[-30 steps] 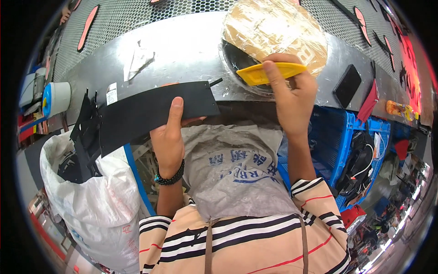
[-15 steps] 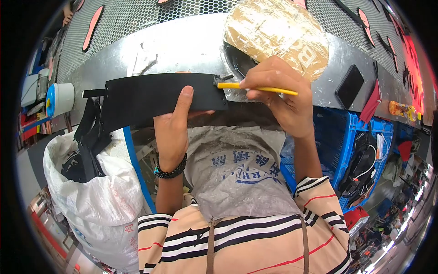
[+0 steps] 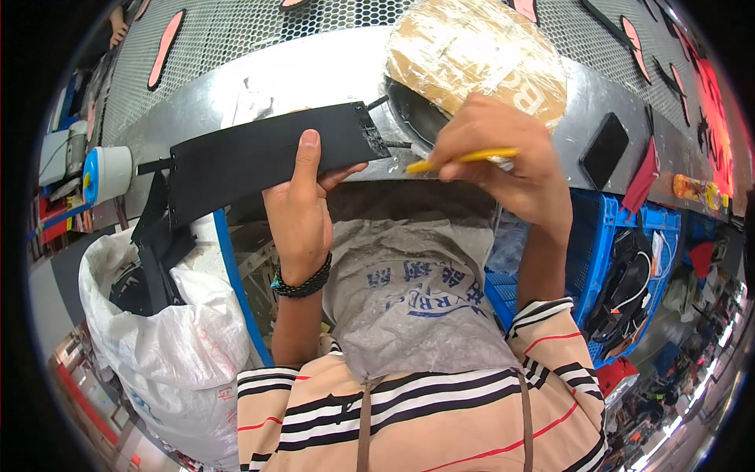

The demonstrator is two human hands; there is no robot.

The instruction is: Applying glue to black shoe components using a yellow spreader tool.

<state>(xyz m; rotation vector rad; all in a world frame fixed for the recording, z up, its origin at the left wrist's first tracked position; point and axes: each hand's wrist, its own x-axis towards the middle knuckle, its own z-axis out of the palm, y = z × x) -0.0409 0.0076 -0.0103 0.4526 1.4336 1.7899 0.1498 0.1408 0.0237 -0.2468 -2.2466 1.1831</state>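
A long black panel (image 3: 252, 153) of flexible sheet lies across my left hand (image 3: 299, 208), with the thumb on top and the fingers beneath. Its right end carries a glossy, whitish smeared patch, and thin black strips stick out at the corners. At its left end, more black pieces (image 3: 157, 267) hang down into a white woven sack (image 3: 169, 354). My right hand (image 3: 503, 153) is closed around a thin yellow stick (image 3: 480, 155), its tip just right of the panel and apart from it. Behind that hand, a dark bowl (image 3: 413, 110) is partly covered by film-wrapped cardboard (image 3: 472, 55).
A metal ledge (image 3: 314, 67) borders a mesh belt carrying several pink, black-edged pieces (image 3: 165, 49). On the right are a black phone (image 3: 603, 149), a red cloth piece (image 3: 643, 177) and blue crates (image 3: 582, 236). A white tub (image 3: 116, 171) stands left. Another person's hand (image 3: 118, 27) shows far left.
The panel's right end has swung upward and now shows the glossy patch. My right hand has drawn the yellow stick away to the right. The pink pieces have shifted slightly right.
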